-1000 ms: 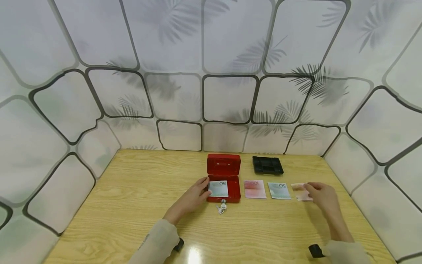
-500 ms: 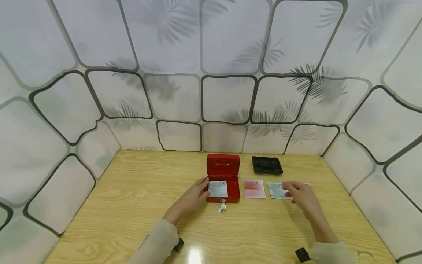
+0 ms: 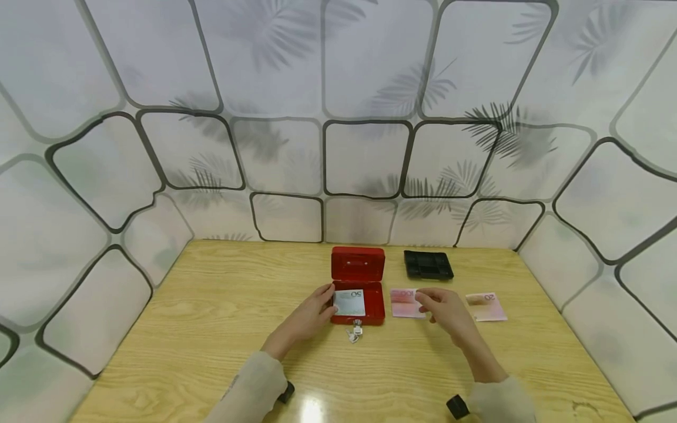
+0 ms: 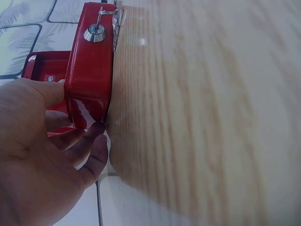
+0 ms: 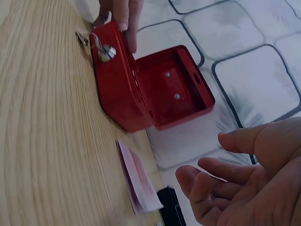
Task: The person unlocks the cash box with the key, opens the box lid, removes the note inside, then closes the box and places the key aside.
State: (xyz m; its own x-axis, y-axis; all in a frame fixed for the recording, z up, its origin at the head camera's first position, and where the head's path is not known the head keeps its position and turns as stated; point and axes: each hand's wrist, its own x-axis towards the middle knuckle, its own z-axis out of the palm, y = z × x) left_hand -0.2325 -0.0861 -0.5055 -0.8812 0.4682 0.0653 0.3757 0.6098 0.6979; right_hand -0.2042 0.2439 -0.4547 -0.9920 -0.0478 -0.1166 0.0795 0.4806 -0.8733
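A red cash box (image 3: 357, 281) stands open on the wooden table (image 3: 211, 329), its lid tipped back. A bluish 50 note (image 3: 350, 302) lies inside it. My left hand (image 3: 324, 301) grips the box's left wall, with the thumb on the rim (image 4: 51, 92) and the fingers curled against the outside. A key (image 3: 358, 328) sits in the front lock (image 4: 95, 32). My right hand (image 3: 427, 303) hovers just right of a pink 100 note (image 3: 404, 302). Its fingers (image 5: 207, 181) are loosely curved and hold nothing. A pale 20 note (image 3: 486, 306) lies further right.
A black coin tray (image 3: 428, 264) sits behind the notes, near the back wall. Patterned panels close in the table at the back and both sides. Bare wood stretches left of the box and along the near edge.
My right hand has moved left, from the 20 note to beside the 100 note. The 20 note now lies uncovered. The second 50 note no longer shows. The left hand has stayed put.
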